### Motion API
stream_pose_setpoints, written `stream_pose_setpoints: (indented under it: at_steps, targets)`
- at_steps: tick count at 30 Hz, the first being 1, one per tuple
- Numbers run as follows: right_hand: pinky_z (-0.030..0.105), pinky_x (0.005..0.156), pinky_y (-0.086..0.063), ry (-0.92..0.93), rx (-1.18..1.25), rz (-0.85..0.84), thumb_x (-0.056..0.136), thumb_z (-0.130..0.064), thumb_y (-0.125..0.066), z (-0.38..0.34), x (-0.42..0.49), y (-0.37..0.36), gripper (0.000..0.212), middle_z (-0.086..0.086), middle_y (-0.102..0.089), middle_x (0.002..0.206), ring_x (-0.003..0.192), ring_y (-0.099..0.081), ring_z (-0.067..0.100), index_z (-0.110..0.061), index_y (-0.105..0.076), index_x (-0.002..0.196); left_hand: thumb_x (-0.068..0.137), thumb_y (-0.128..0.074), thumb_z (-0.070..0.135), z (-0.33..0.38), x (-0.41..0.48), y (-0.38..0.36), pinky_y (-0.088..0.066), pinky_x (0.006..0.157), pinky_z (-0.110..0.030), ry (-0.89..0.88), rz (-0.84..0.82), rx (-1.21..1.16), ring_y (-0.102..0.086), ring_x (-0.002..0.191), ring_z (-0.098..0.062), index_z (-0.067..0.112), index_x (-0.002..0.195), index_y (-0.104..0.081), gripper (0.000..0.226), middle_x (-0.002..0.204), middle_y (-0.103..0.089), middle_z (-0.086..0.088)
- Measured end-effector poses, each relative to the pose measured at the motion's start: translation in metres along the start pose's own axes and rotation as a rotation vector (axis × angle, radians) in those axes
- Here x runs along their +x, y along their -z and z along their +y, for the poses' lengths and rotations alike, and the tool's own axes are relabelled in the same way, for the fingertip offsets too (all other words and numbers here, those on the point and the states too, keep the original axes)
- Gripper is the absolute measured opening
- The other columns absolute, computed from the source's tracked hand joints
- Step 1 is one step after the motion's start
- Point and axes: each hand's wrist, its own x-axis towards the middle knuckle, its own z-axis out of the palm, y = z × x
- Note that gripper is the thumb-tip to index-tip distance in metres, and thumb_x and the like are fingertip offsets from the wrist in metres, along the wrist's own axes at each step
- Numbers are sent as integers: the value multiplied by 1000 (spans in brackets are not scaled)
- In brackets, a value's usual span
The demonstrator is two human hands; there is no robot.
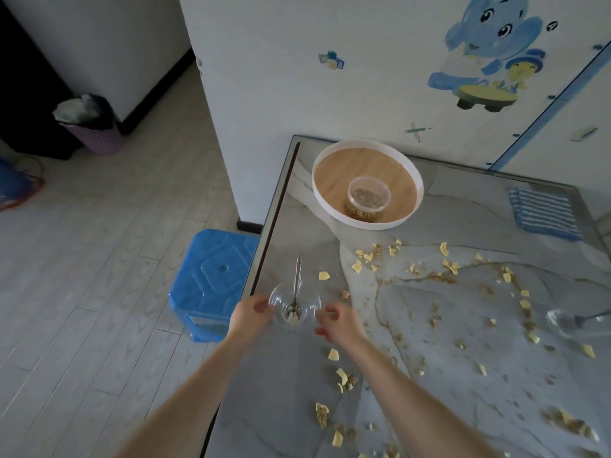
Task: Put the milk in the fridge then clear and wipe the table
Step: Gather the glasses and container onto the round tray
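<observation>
Left hand [253,309]: fingers curling against the left rim of the bowl [294,304]; grip uncertain.
Bowl: clear, sitting between both sets of fingers, at the table [264,408] edge; spoon [298,279] leaning loose inside.
Right hand [337,320]: fingers curling just beside the right rim; hold uncertain.
Risks: spoon sliding out on lifting; bowl slipping off the edge.
Milk: not showing.
Writing: none legible.

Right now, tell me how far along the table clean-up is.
Done, apparently: no milk shows on the table. In hand: the left hand and right hand flank the glass bowl with its spoon near the table's left edge; whether they grip it is unclear. Left: a second bowl at the right, the tray with its lidded tub, scattered crumbs, then wiping; the striped cloth lies untouched.
</observation>
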Motion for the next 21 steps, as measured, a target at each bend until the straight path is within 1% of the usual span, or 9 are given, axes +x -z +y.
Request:
stream_pose_setpoints:
  at_steps: [1, 4, 6, 9, 11, 13, 15, 18, 21]
  targets:
    - [34, 66, -46, 0, 21, 1, 89, -23, -54, 0, 1, -4, 30, 2, -58, 76, 70, -68, 20, 2, -55, 105, 87, -56, 11, -1, 0, 0, -49, 83, -36, -5, -2, -10, -60, 88, -24, 18, 94, -66, 14, 88, -65, -5]
    - [35, 64, -52, 23, 38, 17, 90, -15, -50, -1, 3, -12, 9, 4, -60, 71, 56, -63, 12, -9, -56, 87, 85, -59, 10, -5, 0, 0, -50, 83, -37, -15, 9, -38, -61, 84, -21, 12, 102, -69, 19, 87, -66, -3]
    - [38, 66, -54, 30, 29, 38, 90, -11, -46, -2, 5, -16, 12, 4, -61, 62, 52, -62, 13, -9, -53, 80, 84, -61, 8, -7, 2, 2, -51, 84, -37, -11, 3, -70, -62, 84, -20, 11, 103, -69, 20, 88, -67, -3]
    - [38, 66, -55, 54, 47, 35, 90, -8, -45, -9, 12, -10, 13, 4, -60, 58, 52, -63, 16, -6, -54, 82, 84, -62, 6, 0, 7, 5, -51, 82, -37, -18, -9, -134, -61, 81, -20, 13, 99, -68, 18, 87, -67, -4]
    - [34, 61, -55, 80, 50, 36, 91, -7, -47, -23, 21, 2, 14, 5, -60, 57, 48, -63, 12, -6, -55, 80, 84, -62, 9, 13, 14, 6, -52, 82, -39, -19, -16, -180, -60, 80, -22, 16, 94, -68, 14, 85, -67, -5]
    - [30, 56, -55, 114, 39, 50, 90, -6, -49, -41, 32, 21, 21, 3, -60, 52, 45, -62, 9, -9, -54, 70, 85, -62, 13, 32, 22, 4, -52, 80, -37, -31, -23, -246, -58, 78, -19, 18, 87, -68, 9, 82, -66, -5]
    - [24, 48, -53, 145, 21, 80, 89, -4, -50, -64, 46, 44, 31, -3, -56, 42, 43, -63, 10, -11, -50, 59, 87, -60, 16, 54, 36, -2, -49, 77, -32, -36, -25, -343, -57, 79, -17, 23, 77, -66, 14, 83, -64, -6]
    - [17, 41, -48, 180, -11, 96, 89, -2, -49, -98, 71, 76, 25, 8, -59, 53, 40, -61, 8, 0, -57, 65, 91, -53, 21, 85, 63, -15, -51, 80, -28, -34, -9, -442, -63, 84, -12, 23, 78, -62, 17, 86, -68, -3]
    - [21, 49, -53, 222, -61, 112, 90, -4, -49, -129, 102, 105, 21, 9, -60, 54, 47, -64, 13, 0, -60, 73, 92, -50, 22, 103, 96, -38, -52, 80, -32, -24, 12, -375, -62, 84, -17, 15, 80, -63, 19, 88, -68, -7]
